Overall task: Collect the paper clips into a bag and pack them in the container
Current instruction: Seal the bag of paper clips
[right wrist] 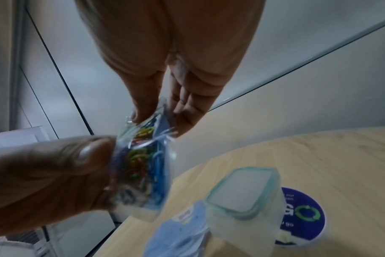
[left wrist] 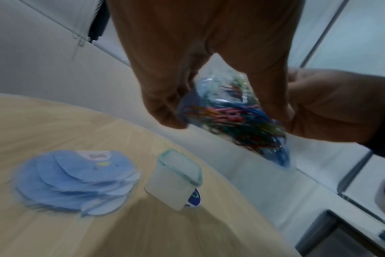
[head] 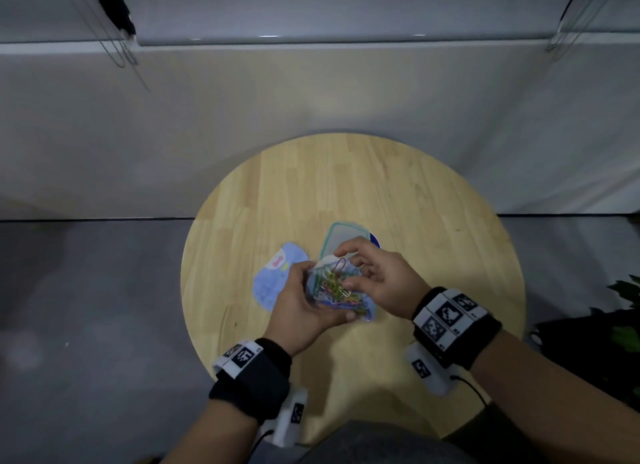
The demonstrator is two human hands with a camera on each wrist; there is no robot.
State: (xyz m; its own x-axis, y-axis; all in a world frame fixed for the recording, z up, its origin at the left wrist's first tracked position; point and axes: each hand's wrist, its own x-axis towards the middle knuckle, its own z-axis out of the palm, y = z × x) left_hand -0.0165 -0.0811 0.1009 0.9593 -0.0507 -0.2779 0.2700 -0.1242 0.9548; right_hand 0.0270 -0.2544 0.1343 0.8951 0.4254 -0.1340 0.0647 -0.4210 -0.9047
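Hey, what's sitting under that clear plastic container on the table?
A round blue sticker with white lettering and a green arrow ring lies flat on the wooden table, partly under the container. The container hides the sticker's left part, so the lettering cannot be read in full.

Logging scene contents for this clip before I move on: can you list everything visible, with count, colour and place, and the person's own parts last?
bag: one, clear plastic, held above the table between both hands
paper clips: many, mixed colours, inside the bag; number cannot be told
container: one, translucent with a green-rimmed lid, on the table beyond the hands, lid on
blue paper shapes: a fanned stack, light blue, on the table left of the container
round sticker: one, dark blue with a green arrow ring, under the container's far side
table: one, round, light wood
plant: green leaves, at the right edge
left hand: grips the bag from the left
right hand: pinches the bag's top
wristbands: black, with printed markers, one per wrist
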